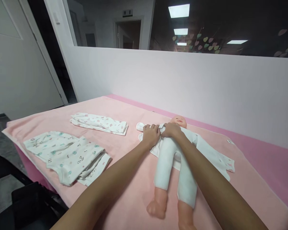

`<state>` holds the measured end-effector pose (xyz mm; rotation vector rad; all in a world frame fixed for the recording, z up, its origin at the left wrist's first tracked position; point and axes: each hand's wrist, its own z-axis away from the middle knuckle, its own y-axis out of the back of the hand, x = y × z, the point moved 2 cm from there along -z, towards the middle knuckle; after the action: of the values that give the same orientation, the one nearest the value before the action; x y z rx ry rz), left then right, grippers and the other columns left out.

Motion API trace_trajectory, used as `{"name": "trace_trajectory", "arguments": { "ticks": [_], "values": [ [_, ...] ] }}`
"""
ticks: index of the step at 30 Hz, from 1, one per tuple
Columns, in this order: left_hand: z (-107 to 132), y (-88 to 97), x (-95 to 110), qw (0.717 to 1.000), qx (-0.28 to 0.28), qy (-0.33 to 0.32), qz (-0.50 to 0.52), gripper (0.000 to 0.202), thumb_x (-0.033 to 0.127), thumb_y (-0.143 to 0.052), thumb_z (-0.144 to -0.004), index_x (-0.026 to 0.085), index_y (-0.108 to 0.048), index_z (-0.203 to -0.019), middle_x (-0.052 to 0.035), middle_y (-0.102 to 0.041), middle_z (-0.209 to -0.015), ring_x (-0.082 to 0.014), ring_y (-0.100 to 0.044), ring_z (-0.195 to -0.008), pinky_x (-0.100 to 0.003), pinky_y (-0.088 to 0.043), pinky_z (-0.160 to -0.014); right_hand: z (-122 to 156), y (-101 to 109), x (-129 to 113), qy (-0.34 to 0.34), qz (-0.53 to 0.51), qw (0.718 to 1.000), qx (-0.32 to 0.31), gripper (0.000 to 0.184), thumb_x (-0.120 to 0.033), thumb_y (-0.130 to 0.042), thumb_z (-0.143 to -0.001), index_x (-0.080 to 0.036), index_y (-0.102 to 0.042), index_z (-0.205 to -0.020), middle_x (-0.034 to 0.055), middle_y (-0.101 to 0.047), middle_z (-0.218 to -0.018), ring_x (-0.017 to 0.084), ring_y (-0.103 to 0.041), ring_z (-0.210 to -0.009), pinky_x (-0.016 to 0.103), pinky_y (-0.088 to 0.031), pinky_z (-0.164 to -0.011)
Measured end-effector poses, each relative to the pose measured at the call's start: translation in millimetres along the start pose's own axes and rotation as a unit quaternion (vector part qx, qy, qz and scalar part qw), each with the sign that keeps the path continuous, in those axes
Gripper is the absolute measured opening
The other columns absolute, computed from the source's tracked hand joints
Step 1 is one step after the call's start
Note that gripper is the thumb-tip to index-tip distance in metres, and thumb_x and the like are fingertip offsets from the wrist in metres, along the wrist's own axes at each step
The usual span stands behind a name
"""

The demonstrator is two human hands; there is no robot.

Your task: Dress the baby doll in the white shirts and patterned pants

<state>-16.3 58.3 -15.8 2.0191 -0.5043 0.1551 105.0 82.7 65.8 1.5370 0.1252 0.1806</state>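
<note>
A baby doll (168,153) with a white soft body lies on its back, its head near the wall and its bare feet toward me. Under it a white baby shirt (212,156) is spread, one sleeve stretched out to the right. My left hand (151,135) has its fingers curled over the shirt's cloth at the doll's left-hand side in view. Just beside it, my right hand (171,131) reaches across the doll's chest and grips the same cloth. The doll's arm there and both sets of fingertips are partly hidden.
A pink blanket (124,182) covers the table. On the left lie a folded patterned baby garment (98,123) and a larger one with green dots (67,153). A white wall with a window (194,80) stands behind. A black chair (31,201) is at the lower left.
</note>
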Motion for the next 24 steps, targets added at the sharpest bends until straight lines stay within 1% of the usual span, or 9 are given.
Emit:
{"name": "trace_trajectory", "arguments": {
  "ticks": [3, 5, 7, 10, 13, 15, 18, 21, 24],
  "values": [
    [0, 0.4, -1, 1.000, 0.000, 0.018, 0.005, 0.037, 0.035, -0.035, -0.107, 0.029, -0.061, -0.133, -0.0067, -0.068, -0.129, -0.0339, -0.052, -0.120, -0.050, -0.033, -0.106, 1, -5, 5, -0.008, -0.019, 0.999, 0.034, 0.061, -0.032, -0.076, -0.071, -0.008, -0.068, -0.127, 0.0235, -0.072, -0.124, 0.038, -0.066, -0.117, 0.042, -0.047, -0.097],
    [0, 2.5, 0, 1.000, -0.008, 0.025, 0.017, 0.039, 0.036, -0.035, -0.106, 0.031, -0.059, -0.136, -0.0061, -0.067, -0.131, -0.0345, -0.052, -0.121, -0.051, -0.033, -0.105, 4, -7, 14, -0.006, -0.049, 0.998, 0.050, 0.063, -0.032, -0.078, -0.070, -0.010, -0.067, -0.128, 0.0203, -0.073, -0.123, 0.035, -0.068, -0.114, 0.038, -0.049, -0.092],
    [1, 6.1, 1, 0.999, -0.018, 0.029, 0.036, 0.041, 0.037, -0.032, -0.107, 0.032, -0.058, -0.138, -0.0059, -0.068, -0.129, -0.0344, -0.053, -0.118, -0.051, -0.035, -0.104, 8, -7, 24, -0.003, -0.084, 0.994, 0.067, 0.060, -0.034, -0.078, -0.071, -0.012, -0.068, -0.126, 0.0161, -0.074, -0.121, 0.031, -0.069, -0.110, 0.034, -0.050, -0.090],
    [2, 12.2, 1, 0.996, -0.028, 0.038, 0.071, 0.043, 0.038, -0.027, -0.107, 0.031, -0.059, -0.134, -0.0061, -0.070, -0.124, -0.0325, -0.056, -0.111, -0.049, -0.038, -0.101, 14, -7, 37, 0.000, -0.130, 0.987, 0.095, 0.052, -0.034, -0.077, -0.074, -0.015, -0.069, -0.122, 0.0121, -0.075, -0.120, 0.027, -0.069, -0.108, 0.032, -0.050, -0.090],
    [1, 15.6, -2, 0.993, -0.035, 0.062, 0.096, 0.042, 0.040, -0.027, -0.107, 0.031, -0.061, -0.129, -0.0062, -0.071, -0.122, -0.0320, -0.057, -0.111, -0.049, -0.038, -0.102, 21, -7, 49, -0.006, -0.165, 0.978, 0.126, 0.051, -0.035, -0.075, -0.076, -0.016, -0.068, -0.123, 0.0117, -0.073, -0.122, 0.026, -0.068, -0.109, 0.033, -0.050, -0.093],
    [0, 15.7, -6, 0.989, -0.045, 0.088, 0.111, 0.041, 0.040, -0.027, -0.107, 0.030, -0.063, -0.122, -0.0056, -0.073, -0.119, -0.0323, -0.057, -0.113, -0.049, -0.038, -0.102, 27, -6, 61, -0.016, -0.211, 0.964, 0.160, 0.051, -0.036, -0.075, -0.076, -0.017, -0.068, -0.122, 0.0115, -0.072, -0.122, 0.027, -0.066, -0.111, 0.036, -0.049, -0.096],
    [-2, 14.3, -11, 0.984, -0.051, 0.108, 0.132, 0.040, 0.038, -0.026, -0.107, 0.029, -0.065, -0.114, -0.0053, -0.074, -0.118, -0.0317, -0.057, -0.115, -0.048, -0.039, -0.102, 36, -5, 86, -0.038, -0.304, 0.930, 0.203, 0.047, -0.036, -0.075, -0.073, -0.020, -0.069, -0.117, 0.0092, -0.071, -0.122, 0.028, -0.064, -0.112, 0.040, -0.048, -0.099],
    [-2, 12.0, -12, 0.985, -0.045, 0.107, 0.129, 0.040, 0.039, -0.028, -0.107, 0.027, -0.065, -0.111, -0.0068, -0.072, -0.122, -0.0316, -0.056, -0.117, -0.049, -0.038, -0.103, 44, -4, 109, -0.048, -0.370, 0.902, 0.216, 0.046, -0.038, -0.073, -0.073, -0.021, -0.069, -0.116, 0.0074, -0.070, -0.123, 0.028, -0.064, -0.110, 0.042, -0.049, -0.099],
    [-2, 8.8, -11, 0.988, -0.054, 0.097, 0.108, 0.041, 0.041, -0.029, -0.106, 0.024, -0.066, -0.105, -0.0081, -0.071, -0.124, -0.0328, -0.054, -0.120, -0.050, -0.037, -0.106, 48, -5, 118, -0.035, -0.407, 0.886, 0.218, 0.044, -0.037, -0.071, -0.075, -0.021, -0.069, -0.116, 0.0066, -0.070, -0.123, 0.027, -0.064, -0.110, 0.041, -0.049, -0.100]
  ]
}}
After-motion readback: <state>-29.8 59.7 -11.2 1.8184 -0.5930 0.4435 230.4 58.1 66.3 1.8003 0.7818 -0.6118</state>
